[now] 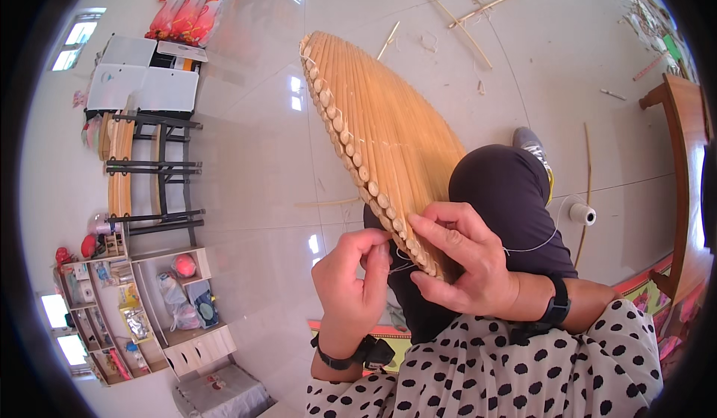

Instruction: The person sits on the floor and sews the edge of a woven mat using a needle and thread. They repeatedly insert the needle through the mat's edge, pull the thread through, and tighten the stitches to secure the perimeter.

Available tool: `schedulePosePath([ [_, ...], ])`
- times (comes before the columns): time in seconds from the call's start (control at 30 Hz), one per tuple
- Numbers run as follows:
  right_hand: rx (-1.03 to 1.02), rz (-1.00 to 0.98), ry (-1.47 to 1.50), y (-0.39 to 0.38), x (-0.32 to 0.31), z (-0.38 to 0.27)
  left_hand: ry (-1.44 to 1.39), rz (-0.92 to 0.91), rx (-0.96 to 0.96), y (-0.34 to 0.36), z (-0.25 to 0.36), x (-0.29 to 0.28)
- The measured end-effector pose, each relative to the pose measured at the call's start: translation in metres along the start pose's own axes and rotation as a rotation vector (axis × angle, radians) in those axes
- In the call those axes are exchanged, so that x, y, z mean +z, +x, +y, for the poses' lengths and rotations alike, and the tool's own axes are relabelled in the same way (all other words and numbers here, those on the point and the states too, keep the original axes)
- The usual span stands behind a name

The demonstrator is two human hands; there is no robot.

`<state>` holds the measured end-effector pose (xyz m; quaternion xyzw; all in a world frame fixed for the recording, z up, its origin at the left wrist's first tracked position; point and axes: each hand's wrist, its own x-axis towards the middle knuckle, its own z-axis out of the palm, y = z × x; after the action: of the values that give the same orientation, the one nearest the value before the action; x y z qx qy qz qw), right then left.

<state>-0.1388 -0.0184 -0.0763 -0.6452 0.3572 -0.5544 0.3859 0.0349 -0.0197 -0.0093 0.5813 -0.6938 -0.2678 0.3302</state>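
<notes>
A large mat of tan plant stalks (392, 112), bound side by side with white thread, leans tilted across my lap against my right knee. Its cut stalk ends (345, 138) form a stepped row along the left edge. My right hand (467, 257) grips the mat's near end, thumb and fingers pressed on its edge. Beside it, my left hand (352, 276) is closed in a pinch close to the stalk ends; what its fingertips hold is hidden. A loop of white thread (403, 254) shows between the hands. More thread runs from under my right wrist to a white spool (582, 214) on the floor.
Loose stalks (493, 7) and scraps lie on the tiled floor ahead. A wooden table (676, 171) stands at the right. Along the left are folding chairs (157, 168), a shelf unit (142, 310), white boxes (142, 82) and red bags (187, 14).
</notes>
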Motion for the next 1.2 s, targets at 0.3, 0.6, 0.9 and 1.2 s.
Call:
schedulePosePath([
  [0.3,-0.039,-0.008,0.005,0.001,0.0,0.002,-0.049,0.038,-0.032,-0.001,-0.001,0.007],
  [0.6,-0.088,0.024,-0.044,0.001,-0.001,0.0,-0.07,0.117,0.066,-0.003,0.008,0.018],
  [0.9,-0.062,0.078,-0.158,0.005,-0.003,-0.005,0.133,0.105,0.119,0.012,0.03,0.016],
  [1.2,0.057,-0.056,0.03,-0.008,-0.003,-0.008,-0.084,0.083,-0.181,0.009,0.014,0.015],
])
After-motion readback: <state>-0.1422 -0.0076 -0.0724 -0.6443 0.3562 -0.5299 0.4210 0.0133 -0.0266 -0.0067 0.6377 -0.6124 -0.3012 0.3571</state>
